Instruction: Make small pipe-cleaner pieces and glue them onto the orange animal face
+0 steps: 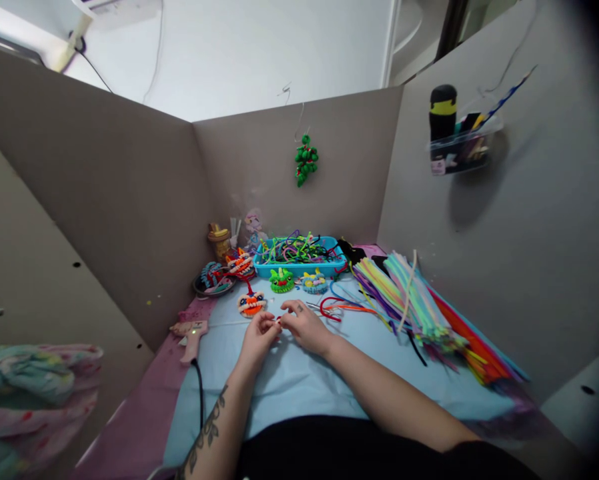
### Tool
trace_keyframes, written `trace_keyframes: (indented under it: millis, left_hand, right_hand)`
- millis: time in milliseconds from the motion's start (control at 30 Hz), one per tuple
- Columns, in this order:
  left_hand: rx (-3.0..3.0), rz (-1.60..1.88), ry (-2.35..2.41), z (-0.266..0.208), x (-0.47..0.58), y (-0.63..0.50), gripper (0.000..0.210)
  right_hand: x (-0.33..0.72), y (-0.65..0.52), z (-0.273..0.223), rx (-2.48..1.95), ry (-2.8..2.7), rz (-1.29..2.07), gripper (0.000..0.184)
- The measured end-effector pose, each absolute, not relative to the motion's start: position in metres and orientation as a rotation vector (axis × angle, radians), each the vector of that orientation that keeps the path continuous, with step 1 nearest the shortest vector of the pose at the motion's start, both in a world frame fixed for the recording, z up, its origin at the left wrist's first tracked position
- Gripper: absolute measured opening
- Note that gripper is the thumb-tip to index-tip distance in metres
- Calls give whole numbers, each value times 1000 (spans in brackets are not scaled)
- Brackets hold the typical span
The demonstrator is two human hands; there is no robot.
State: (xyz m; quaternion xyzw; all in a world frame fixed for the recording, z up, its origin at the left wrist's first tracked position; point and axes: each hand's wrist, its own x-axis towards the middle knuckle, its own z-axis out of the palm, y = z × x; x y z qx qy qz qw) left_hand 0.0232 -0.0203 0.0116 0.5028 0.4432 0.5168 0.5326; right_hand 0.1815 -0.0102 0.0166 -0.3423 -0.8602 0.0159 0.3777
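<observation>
My left hand [261, 337] and my right hand [304, 327] meet over the blue cloth, fingertips pinched together. Between them shows a small red piece [279, 321], apparently of pipe cleaner; most of it is hidden by the fingers. Just beyond my left hand lies an orange and white animal head [252, 305] made of pipe cleaners. A green one [282, 281] and a light blue and yellow one [314, 282] stand farther back. To the right of my right hand lie a bent red pipe cleaner [329, 310] and an orange pipe cleaner [362, 307].
A pink glue gun [193, 340] with a cord lies at left. Behind stands a blue tray [299, 270] of tangled pipe cleaners, beside a dark bowl [212, 291]. Bundled pipe cleaners [419, 303] lie at right. Grey panels [289, 200] enclose the table on three sides.
</observation>
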Motion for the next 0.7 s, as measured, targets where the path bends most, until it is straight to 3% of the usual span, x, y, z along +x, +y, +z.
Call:
trace_keyframes:
  millis: [467,567,700]
  left_hand:
    - [1278,1227,1039,6,23,-17,36]
    - [1253,1244,1065,8,23,-17,37]
    - [1191,1359,1087,14,22,-17,41]
  right_hand:
    - [180,-11,15,-929,-2256,-32,12]
    - [180,-12,18,-896,-2182,55,13]
    - [178,-9,18,-922,-1836,381,28]
